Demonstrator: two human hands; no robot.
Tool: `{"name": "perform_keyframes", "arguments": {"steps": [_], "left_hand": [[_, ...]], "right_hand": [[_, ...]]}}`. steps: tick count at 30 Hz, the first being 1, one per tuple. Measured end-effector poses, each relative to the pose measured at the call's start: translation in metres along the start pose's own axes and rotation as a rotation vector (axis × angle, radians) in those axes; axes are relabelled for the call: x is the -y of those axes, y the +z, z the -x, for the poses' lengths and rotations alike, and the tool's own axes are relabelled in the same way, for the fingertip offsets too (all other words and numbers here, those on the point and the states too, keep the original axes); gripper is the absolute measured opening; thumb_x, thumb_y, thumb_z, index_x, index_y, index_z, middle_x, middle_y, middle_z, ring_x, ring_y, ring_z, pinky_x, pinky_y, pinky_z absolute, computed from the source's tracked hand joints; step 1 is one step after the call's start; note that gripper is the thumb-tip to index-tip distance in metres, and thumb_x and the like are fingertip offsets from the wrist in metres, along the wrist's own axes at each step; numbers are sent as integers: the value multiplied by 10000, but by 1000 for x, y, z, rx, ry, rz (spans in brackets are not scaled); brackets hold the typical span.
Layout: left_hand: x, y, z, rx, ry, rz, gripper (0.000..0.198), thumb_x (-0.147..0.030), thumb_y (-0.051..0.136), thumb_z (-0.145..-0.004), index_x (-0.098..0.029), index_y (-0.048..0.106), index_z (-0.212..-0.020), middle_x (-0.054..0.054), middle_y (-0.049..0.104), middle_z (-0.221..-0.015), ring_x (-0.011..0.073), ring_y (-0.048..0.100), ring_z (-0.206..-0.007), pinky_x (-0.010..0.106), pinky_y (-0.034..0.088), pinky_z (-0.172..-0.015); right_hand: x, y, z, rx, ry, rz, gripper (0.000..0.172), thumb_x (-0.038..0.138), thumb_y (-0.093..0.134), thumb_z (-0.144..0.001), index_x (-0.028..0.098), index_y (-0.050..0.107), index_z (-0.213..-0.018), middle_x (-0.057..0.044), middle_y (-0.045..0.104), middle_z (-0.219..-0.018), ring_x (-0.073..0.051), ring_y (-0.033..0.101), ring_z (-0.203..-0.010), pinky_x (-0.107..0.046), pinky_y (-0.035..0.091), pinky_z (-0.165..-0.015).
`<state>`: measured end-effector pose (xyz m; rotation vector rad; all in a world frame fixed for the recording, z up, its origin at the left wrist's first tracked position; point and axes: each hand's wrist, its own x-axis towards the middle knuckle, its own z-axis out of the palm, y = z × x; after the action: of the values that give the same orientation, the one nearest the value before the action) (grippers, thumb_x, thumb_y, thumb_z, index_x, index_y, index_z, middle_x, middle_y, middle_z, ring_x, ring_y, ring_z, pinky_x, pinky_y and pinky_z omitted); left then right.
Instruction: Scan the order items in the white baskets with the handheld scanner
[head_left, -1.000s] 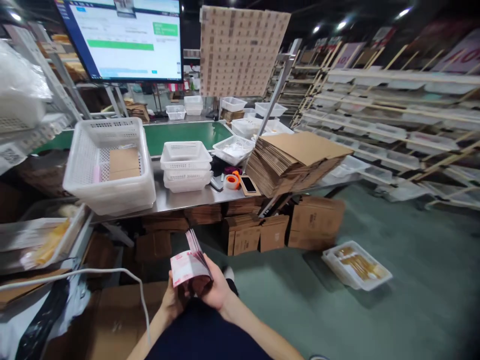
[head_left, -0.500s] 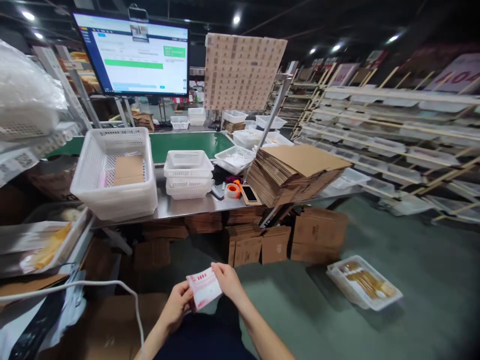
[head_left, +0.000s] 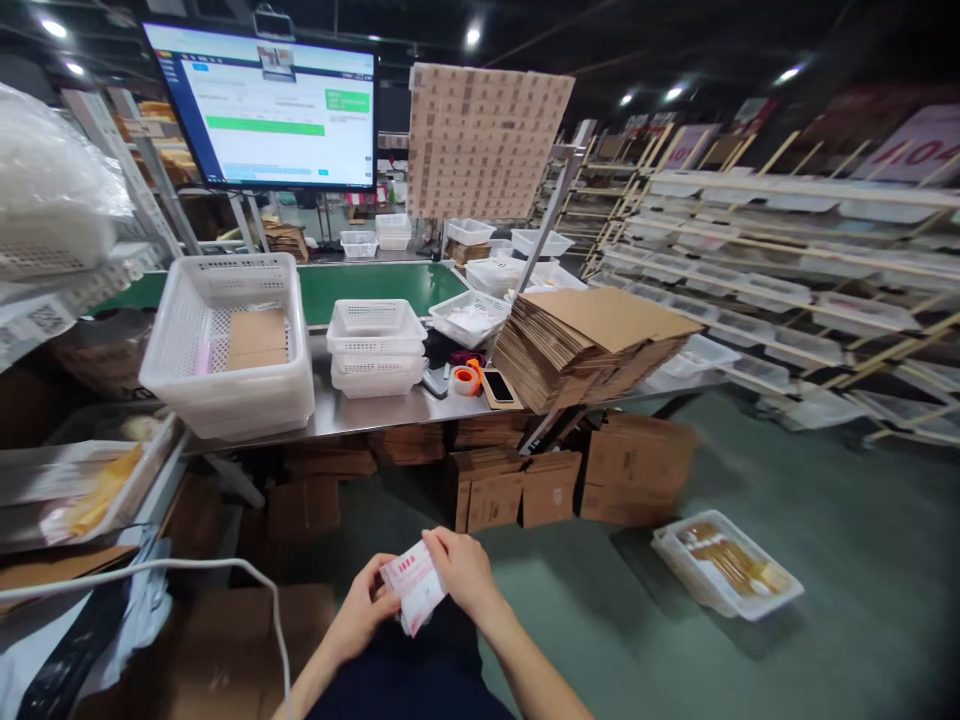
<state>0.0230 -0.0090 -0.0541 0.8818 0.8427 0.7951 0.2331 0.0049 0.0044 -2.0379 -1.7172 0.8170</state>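
Observation:
Low in the middle of the view, both my hands hold a small stack of white and pink printed packets [head_left: 412, 588] over my lap. My left hand [head_left: 362, 618] grips the stack from the left and below, fingers curled round it. My right hand [head_left: 463, 570] pinches its upper right edge, fingers closed on it. The steel work table [head_left: 360, 410] stands about an arm's length ahead of the hands.
On the table are a large white basket [head_left: 229, 345] with cardboard in it, stacked small baskets [head_left: 375, 345], tape [head_left: 466, 380], a phone [head_left: 498, 387] and a pile of flat cartons [head_left: 592, 340]. Boxes [head_left: 555, 475] lie beneath. A white tray [head_left: 726, 565] sits on the floor, right. A monitor [head_left: 270, 105] hangs above.
The packets were fanned upright a second ago; now they lie flatter and closed between both hands. The camera tilted up a little, then stayed still.

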Motion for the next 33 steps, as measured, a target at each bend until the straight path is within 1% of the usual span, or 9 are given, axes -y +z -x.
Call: {"name": "perform_keyframes", "arguments": {"steps": [7,10,12,14,18,23,27,31,33], "left_hand": [[-6,2,1,25,61,92,762,-700,943,-634,-148,748,-1122,148,771,-1039,317,693,-955,391,528,-875],[1,3,1,-23,15,238,714,-668,951,-639,-165,785,-1117,160,783,-1063,354,712,-1011,427,534,-928],[5,2,0,-64,-60,307,695,-691,916,-680,-183,793,-1139,158,788,-1101,341,722,-1008,409,546,-886],[5,-1,0,-102,-117,229,721,-728,858,-741,-185,782,-1209,159,787,-1151,301,723,-965,339,532,-766],[4,-11,-2,-235,-154,-48,876,-745,920,-625,-168,780,-1269,180,787,-1213,279,726,-932,276,494,-675],[11,-17,-6,-267,-146,-17,813,-660,976,-586,-239,803,-1261,187,730,-1383,413,668,-1280,420,579,-913],[16,-8,-13,-275,-175,197,811,-564,1014,-573,-258,780,-1287,185,671,-1474,452,514,-1484,586,410,-1226],[28,-8,-26,-362,-234,405,694,-505,968,-629,-234,770,-1237,192,669,-1468,429,460,-1534,547,348,-1286],[33,-14,-32,-353,-214,481,622,-489,948,-630,-241,787,-1177,168,701,-1431,401,442,-1551,505,333,-1301]], "right_hand": [[0,-3,-2,-21,5,-28,501,516,353,-1056,225,616,-745,-72,736,-790,-226,638,-763,-338,252,-681],[-1,-5,-4,-39,11,-40,513,538,344,-1053,225,599,-738,-67,729,-780,-224,638,-760,-338,253,-679],[-3,-7,-5,-71,25,-35,515,546,334,-1053,224,600,-751,-77,733,-796,-237,648,-779,-340,248,-681],[-6,-9,-5,-107,41,-22,505,539,333,-1052,224,613,-775,-94,745,-827,-252,659,-802,-341,239,-683],[-13,-10,-4,-173,58,-6,494,515,327,-1059,226,624,-788,-105,758,-843,-252,659,-784,-343,223,-675],[-17,-7,-3,-256,9,-28,514,519,320,-1081,226,592,-758,-82,739,-814,-219,638,-742,-348,239,-672],[-9,6,3,-286,-126,-46,506,516,368,-1102,225,589,-752,-65,710,-796,-198,616,-750,-344,263,-699],[4,22,11,-277,-371,-59,469,455,400,-1125,226,565,-750,-38,663,-733,-165,548,-682,-333,254,-666],[10,28,15,-256,-412,-51,462,449,381,-1132,228,528,-755,-32,652,-732,-162,521,-669,-332,245,-650]]}}
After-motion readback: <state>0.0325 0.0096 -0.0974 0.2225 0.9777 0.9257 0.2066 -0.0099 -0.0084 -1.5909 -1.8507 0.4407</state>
